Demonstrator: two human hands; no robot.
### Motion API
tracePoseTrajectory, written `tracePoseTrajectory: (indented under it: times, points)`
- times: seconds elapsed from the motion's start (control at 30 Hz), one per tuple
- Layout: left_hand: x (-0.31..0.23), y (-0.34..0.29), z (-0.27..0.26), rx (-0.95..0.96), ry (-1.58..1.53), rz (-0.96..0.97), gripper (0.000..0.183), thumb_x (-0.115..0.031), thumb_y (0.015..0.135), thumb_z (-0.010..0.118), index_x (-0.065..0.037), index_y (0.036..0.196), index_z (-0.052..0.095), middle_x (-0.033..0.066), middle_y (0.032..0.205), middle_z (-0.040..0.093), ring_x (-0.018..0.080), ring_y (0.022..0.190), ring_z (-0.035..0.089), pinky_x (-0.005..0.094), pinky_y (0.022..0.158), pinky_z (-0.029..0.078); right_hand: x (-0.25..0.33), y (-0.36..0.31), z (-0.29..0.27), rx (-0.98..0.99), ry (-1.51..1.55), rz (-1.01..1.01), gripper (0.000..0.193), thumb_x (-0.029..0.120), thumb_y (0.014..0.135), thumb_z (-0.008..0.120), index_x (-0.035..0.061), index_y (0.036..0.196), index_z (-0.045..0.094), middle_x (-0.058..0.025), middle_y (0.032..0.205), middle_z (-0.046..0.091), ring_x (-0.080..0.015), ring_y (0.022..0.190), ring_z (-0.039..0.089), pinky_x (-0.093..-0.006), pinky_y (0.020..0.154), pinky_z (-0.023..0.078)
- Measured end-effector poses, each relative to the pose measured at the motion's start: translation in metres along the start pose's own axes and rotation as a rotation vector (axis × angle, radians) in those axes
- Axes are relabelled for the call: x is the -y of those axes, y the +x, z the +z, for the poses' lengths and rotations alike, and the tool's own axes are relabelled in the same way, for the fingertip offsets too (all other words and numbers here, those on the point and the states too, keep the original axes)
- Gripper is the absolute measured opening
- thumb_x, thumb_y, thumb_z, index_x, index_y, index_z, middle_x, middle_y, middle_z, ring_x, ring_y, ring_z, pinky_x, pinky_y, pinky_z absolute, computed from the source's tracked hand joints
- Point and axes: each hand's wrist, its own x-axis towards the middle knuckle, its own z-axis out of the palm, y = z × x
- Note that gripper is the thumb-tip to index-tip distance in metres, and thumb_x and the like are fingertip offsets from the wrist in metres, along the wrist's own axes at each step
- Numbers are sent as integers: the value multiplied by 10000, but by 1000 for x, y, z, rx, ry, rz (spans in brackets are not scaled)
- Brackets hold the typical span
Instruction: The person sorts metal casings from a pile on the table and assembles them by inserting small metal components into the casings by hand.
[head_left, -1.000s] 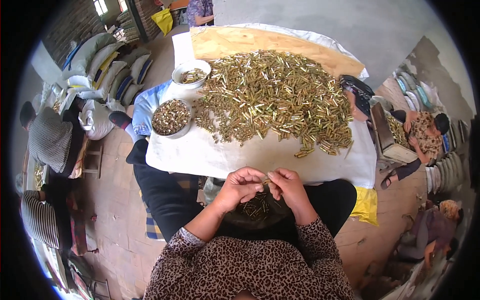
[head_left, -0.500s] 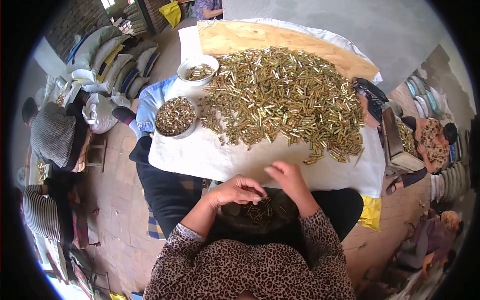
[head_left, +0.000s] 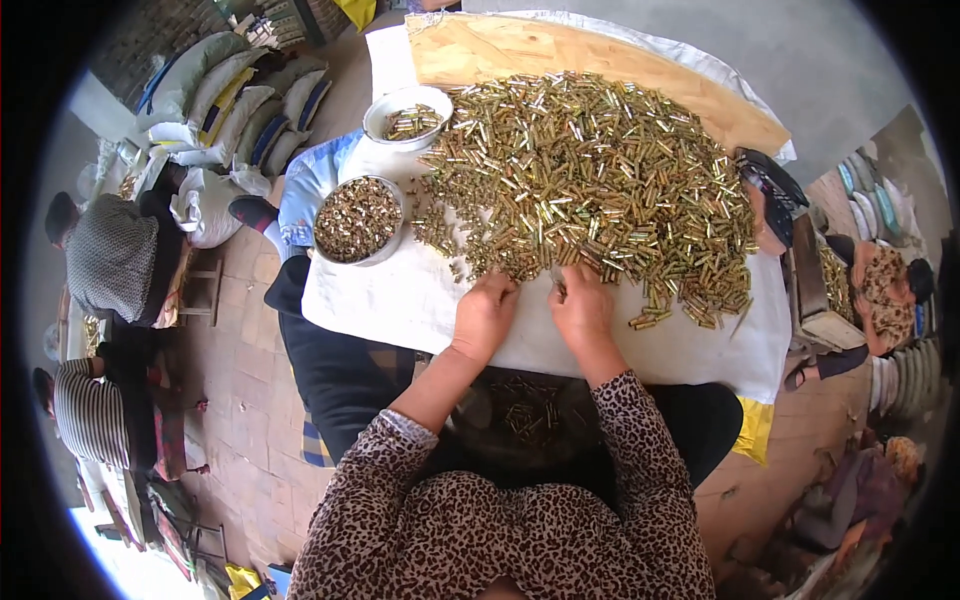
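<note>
A wide heap of small brass-coloured metal tubes covers the white cloth before me. Smaller metal pieces are scattered along the heap's left side. My left hand is at the heap's near edge, closed, its fingertips down among the small pieces. Just right of it, my right hand also touches the near edge of the tubes with curled fingers. Whatever either hand pinches is hidden. Below both hands, a dark container in my lap holds several thin tubes.
At the left stand a bowl of small pieces and a white bowl with tubes. A wooden board edges the heap's far side. A dark bag lies at its right. Full sacks and people working sit around.
Both hands have moved forward from above the lap container to the near edge of the heap. The left fingers have closed downward. The whole view has shifted slightly.
</note>
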Motion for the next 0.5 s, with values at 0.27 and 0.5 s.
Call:
tracePoseTrajectory:
  times: [0.27,0.5]
  points:
    - [-42,-28,-40,338,-1267,-838,87,-50,877,645,-24,960,636,-14,689,558,30,497,407,187,403,288,18,-46,-46,213,1267,609,164,157,931,598,1,897,638,13,713,589,-36,608,534,-190,483,411]
    - [-68,-48,-54,374,-1381,-783,121,-40,886,636,-12,1003,635,38,794,622,58,501,460,190,400,329,34,-70,-78,184,1281,638,173,176,940,601,12,911,644,-11,708,605,-60,569,537,-206,483,429]
